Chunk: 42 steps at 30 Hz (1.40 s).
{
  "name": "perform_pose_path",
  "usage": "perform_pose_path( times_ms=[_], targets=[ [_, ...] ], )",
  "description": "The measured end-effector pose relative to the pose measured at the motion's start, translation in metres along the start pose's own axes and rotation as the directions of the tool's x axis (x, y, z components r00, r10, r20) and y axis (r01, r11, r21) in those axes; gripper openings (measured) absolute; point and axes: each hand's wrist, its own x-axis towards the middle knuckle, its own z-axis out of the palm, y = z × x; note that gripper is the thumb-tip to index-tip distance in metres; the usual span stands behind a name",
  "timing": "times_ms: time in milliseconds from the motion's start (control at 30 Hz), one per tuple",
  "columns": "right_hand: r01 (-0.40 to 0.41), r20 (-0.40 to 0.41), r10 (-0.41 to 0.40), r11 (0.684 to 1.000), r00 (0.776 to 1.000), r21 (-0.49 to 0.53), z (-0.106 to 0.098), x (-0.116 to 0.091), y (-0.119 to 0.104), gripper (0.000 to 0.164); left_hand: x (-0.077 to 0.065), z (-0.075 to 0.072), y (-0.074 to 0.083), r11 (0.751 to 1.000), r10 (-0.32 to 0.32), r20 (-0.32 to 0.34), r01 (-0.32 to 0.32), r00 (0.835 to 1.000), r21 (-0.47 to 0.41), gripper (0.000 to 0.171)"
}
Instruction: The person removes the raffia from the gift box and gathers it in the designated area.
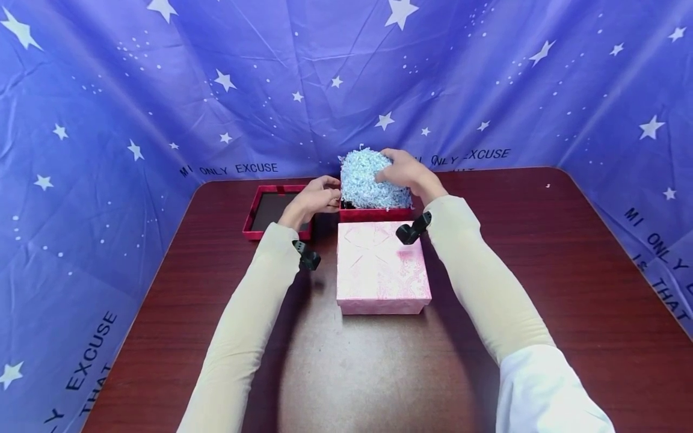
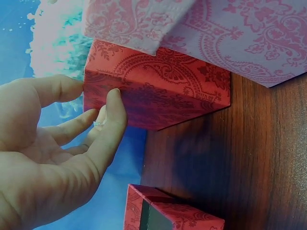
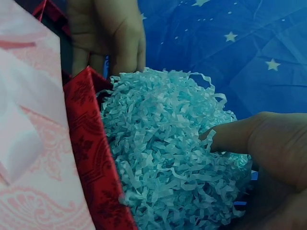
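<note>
A mound of pale blue shredded paper (image 1: 368,180) rises above the rim of a red patterned box (image 1: 376,214) at the back of the table. My right hand (image 1: 407,171) grips the mound from its right side. In the right wrist view the right thumb (image 3: 230,137) sinks into the shreds; the other fingers are mostly hidden. At the box's left side is my left hand (image 1: 315,197), its fingers loosely bent against the outer wall, as the left wrist view shows. Directly in front stands a pink patterned box (image 1: 381,264) with its lid on.
Left of the red box lies a red box lid (image 1: 250,231), dark inside face up. The wooden table (image 1: 541,252) ends at a blue star-printed curtain (image 1: 303,72) behind and on both sides. A small white scrap (image 1: 547,186) lies near the back right corner.
</note>
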Motion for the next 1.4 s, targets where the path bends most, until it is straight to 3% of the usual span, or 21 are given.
perform_pose_path(
  times_ms=[500, 933, 1400],
  targets=[
    [0.077, -0.074, -0.075, 0.997, 0.994, 0.023, -0.022, -0.019, -0.013, 0.081, 0.001, 0.002, 0.003, 1.0, 0.002, -0.013, -0.002, 1.0, 0.001, 0.044],
    [0.118, -0.125, -0.114, 0.993, 0.986, 0.028, -0.045, -0.038, -0.011, 0.077, 0.0, 0.001, 0.001, 1.0, 0.01, -0.015, -0.01, 1.0, -0.016, 0.048],
    [0.132, -0.18, -0.121, 0.99, 0.976, 0.049, -0.074, -0.055, 0.01, 0.07, 0.0, 0.002, -0.002, 1.0, 0.007, -0.013, -0.008, 1.0, -0.027, 0.043]
  ],
)
